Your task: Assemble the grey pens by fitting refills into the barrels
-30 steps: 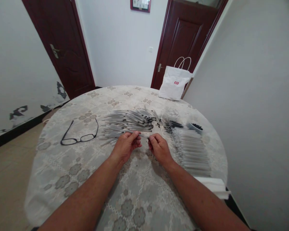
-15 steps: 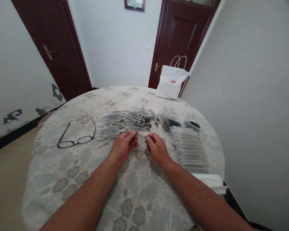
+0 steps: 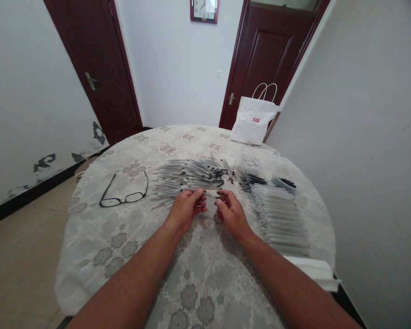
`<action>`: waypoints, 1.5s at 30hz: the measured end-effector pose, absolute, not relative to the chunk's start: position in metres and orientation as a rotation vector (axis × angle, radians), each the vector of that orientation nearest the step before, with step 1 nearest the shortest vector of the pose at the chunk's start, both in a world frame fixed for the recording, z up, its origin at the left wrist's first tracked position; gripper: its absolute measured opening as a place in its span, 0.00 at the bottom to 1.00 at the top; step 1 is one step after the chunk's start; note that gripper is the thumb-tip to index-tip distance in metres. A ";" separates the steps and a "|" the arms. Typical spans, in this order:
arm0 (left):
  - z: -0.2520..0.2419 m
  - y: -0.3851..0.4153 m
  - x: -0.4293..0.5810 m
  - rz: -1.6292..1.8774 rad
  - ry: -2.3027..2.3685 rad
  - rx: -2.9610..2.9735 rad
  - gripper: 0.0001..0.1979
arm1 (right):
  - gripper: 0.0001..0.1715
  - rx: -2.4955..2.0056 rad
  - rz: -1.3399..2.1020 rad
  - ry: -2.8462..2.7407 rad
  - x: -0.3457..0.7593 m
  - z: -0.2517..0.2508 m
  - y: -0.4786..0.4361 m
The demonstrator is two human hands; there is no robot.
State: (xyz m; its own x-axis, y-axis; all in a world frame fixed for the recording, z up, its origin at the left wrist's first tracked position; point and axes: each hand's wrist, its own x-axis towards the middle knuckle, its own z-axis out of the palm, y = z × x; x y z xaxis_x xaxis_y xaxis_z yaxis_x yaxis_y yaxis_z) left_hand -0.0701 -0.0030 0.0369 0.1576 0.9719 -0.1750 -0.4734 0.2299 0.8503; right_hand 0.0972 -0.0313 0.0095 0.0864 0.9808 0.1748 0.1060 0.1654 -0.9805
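My left hand and my right hand meet over the middle of a round table. Both are closed in a pinch on one thin grey pen that spans the gap between them. Just beyond the fingers lies a heap of grey pens with black tips. To the right of my right hand, a row of clear pen barrels lies side by side.
Black-framed glasses lie left of the heap. Small black parts and a small dish of black caps sit at the right. A white paper bag stands at the far edge, a white box at the near right edge.
My hands stay pinched together on the pen over the same spot. Only the camera has shifted, so everything sits slightly further right in view.
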 end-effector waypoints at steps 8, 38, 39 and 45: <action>0.039 -0.005 -0.069 1.158 0.872 0.742 0.16 | 0.23 -1.217 0.931 -1.384 0.097 0.008 -0.030; 0.032 0.001 -0.071 1.245 0.879 0.719 0.17 | 0.12 -1.162 0.868 -1.286 0.095 0.013 -0.030; 0.033 0.000 -0.071 1.257 0.855 0.695 0.16 | 0.11 -1.157 0.856 -1.289 0.095 0.014 -0.031; 0.035 -0.002 -0.070 1.292 0.752 0.614 0.13 | 0.12 -1.131 0.886 -1.313 0.095 0.016 -0.034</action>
